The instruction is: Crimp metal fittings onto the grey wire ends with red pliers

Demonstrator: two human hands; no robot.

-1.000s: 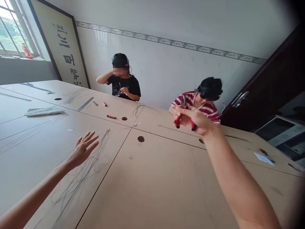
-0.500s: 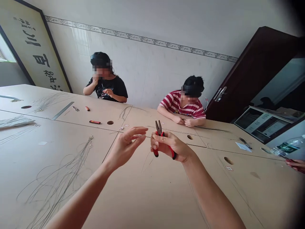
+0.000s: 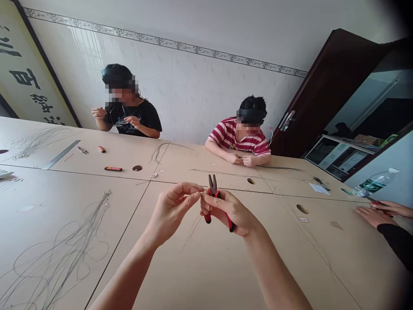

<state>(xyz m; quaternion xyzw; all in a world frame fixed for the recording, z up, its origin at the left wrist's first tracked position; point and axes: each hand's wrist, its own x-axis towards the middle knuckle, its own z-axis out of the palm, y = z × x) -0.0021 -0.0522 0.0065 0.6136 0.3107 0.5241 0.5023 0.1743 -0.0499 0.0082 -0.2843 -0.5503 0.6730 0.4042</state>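
Note:
My right hand [image 3: 229, 211] is closed around red-handled pliers [image 3: 213, 189], jaws pointing up, held above the beige table [image 3: 206, 267]. My left hand [image 3: 172, 206] is right beside it, thumb and forefinger pinched together at the pliers' jaws on something too thin to make out. A thin wire [image 3: 190, 230] hangs or lies just below the two hands. A spread of long thin wires [image 3: 58, 262] lies on the table to the left.
Two people sit across the table, one in black [image 3: 129, 116], one in a striped shirt [image 3: 240, 137]. Another person's hands [image 3: 383, 213] rest at the right edge by a water bottle [image 3: 374, 183]. A metal ruler [image 3: 61, 154], small red items [image 3: 112, 168] and round holes [image 3: 137, 168] mark the table.
My left hand rose from the wire pile on the left and came to the pliers, closing into a pinch. My right hand lowered the pliers toward me. The view swung right.

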